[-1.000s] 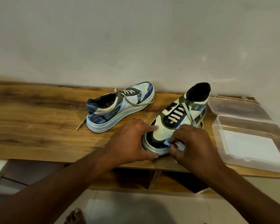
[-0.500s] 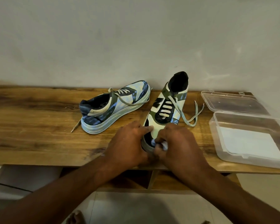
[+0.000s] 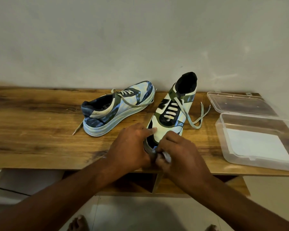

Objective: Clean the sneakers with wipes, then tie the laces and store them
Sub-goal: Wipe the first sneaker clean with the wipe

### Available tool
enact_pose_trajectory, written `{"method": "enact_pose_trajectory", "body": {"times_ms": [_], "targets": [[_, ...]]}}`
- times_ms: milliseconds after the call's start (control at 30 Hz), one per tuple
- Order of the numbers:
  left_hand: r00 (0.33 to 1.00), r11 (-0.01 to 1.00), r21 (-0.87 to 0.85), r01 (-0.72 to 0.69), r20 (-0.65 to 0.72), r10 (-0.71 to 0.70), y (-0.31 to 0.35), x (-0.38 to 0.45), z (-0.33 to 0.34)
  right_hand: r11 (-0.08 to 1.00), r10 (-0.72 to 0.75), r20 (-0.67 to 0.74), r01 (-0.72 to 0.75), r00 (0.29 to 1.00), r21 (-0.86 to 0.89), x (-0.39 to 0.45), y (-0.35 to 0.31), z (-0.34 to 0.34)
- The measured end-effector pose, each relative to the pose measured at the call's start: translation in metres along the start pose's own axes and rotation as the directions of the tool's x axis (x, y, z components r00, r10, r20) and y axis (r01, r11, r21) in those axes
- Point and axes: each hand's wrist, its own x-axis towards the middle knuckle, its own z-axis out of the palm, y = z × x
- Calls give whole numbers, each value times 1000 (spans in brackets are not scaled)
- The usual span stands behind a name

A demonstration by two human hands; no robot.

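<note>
1. Sneaker under the hands (image 3: 169,117): it stands near the front edge of the worktop (image 3: 32,130), toe toward the person and heel toward the wall. Its laces (image 3: 196,117) trail loose to the right, untied.
2. Handling, as a judgement: the shoe looks light, with a soft upper that gives under pressure and a stiffer rubber sole. It would skid on the smooth wood if rubbed one-handed, so it wants bracing at the toe or along the sole rim, not by the laces.
3. Left hand (image 3: 128,147): its grip is curled round the left side of the toe, with one finger laid straight across the pale toe panel, steadying the shoe.
4. Right hand (image 3: 178,154): its grip is bunched on a small white wipe (image 3: 166,157), pressed to the toe's front edge. The wipe is soft, and only a scrap of it shows between the fingers.
5. Second sneaker (image 3: 117,110): it sits well left of the first, toward the back edge, with its heel nearer the person. Its laces are loose too, one end lying on the wood.
6. Clear plastic box (image 3: 223,129): it lies open at the right end of the worktop, lid (image 3: 240,104) folded back toward the wall. White sheets (image 3: 257,144) inside are probably the wipe supply.
7. Stage, judged: cleaning is under way; tying and storing are not yet done.
</note>
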Motion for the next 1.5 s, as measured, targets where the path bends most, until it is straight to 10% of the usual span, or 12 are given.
{"method": "enact_pose_trajectory", "body": {"times_ms": [233,433,667,967,1167,1400,1500], "targets": [[999,996,89,18,28,-21,4,2,-2,938,315,-241,-263,918,225,21,44,-26],[998,997,74,29,44,-32,7,1,-6,991,67,-62,-59,996,121,8,9,-9],[1000,994,108,12,6,-13,10,3,-7,944,289,-248,-232,924,235,29,56,-30],[999,995,94,11,41,-15,10,3,-13,990,87,-88,-76,992,118,25,37,-27],[998,994,107,1,54,-7,10,7,-15,953,291,-308,-246,906,177,34,75,-36],[997,993,112,-23,72,15,7,6,-15,997,6,-151,5,989,71,33,32,-22],[997,994,111,-19,74,10,7,7,-16,989,113,-222,-88,969,123,39,46,-26]]}}
